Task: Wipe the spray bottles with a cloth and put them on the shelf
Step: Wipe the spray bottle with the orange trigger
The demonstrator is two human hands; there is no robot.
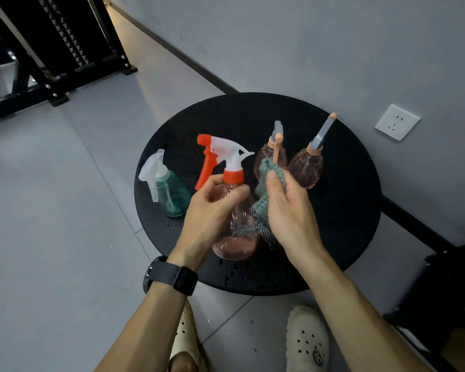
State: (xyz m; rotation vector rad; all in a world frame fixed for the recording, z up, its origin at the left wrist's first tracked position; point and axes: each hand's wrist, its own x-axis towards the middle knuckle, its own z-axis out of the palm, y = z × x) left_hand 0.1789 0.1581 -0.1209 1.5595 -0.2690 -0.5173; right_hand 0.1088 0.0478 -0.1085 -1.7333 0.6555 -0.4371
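My left hand (212, 210) grips a clear pink spray bottle (236, 242) with an orange and white trigger head, holding it above the round black table (341, 232). My right hand (287, 210) holds a green cloth (266, 189) bunched against the bottle's right side. A teal spray bottle (172, 194) with a white trigger stands at the table's left. Two pink bottles with grey and peach nozzles stand behind the cloth, one in the middle (269, 157) and one to the right (306, 167).
Water drops lie on the black table near its front edge. A black metal shelf frame (62, 49) stands on the floor at the upper left. A grey wall with a white socket (397, 122) runs behind the table. Dark furniture (446, 291) sits at the right.
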